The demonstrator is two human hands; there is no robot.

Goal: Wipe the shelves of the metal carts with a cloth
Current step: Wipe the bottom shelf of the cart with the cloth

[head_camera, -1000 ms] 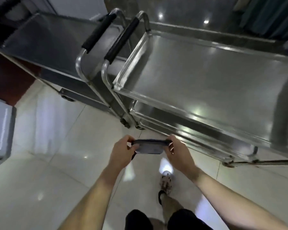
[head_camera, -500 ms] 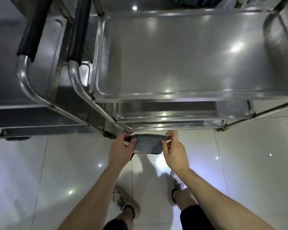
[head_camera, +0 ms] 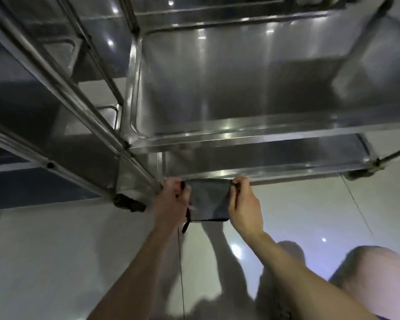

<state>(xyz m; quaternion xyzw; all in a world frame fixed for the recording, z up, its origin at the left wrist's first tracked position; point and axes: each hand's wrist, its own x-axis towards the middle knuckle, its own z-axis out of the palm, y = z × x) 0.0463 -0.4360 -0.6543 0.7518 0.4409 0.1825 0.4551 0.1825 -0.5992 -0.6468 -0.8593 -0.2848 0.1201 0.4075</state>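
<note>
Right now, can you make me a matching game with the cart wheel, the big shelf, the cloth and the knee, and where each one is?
Things:
1. wheel
2. shelf
3. cloth
4. knee

Places:
A. stretched between the left hand and the right hand
B. in the bottom right corner of the picture
C. down on the floor, left of both hands
D. shiny metal, above both hands

Pairs: 1-C, 2-D, 3-A, 4-B
</note>
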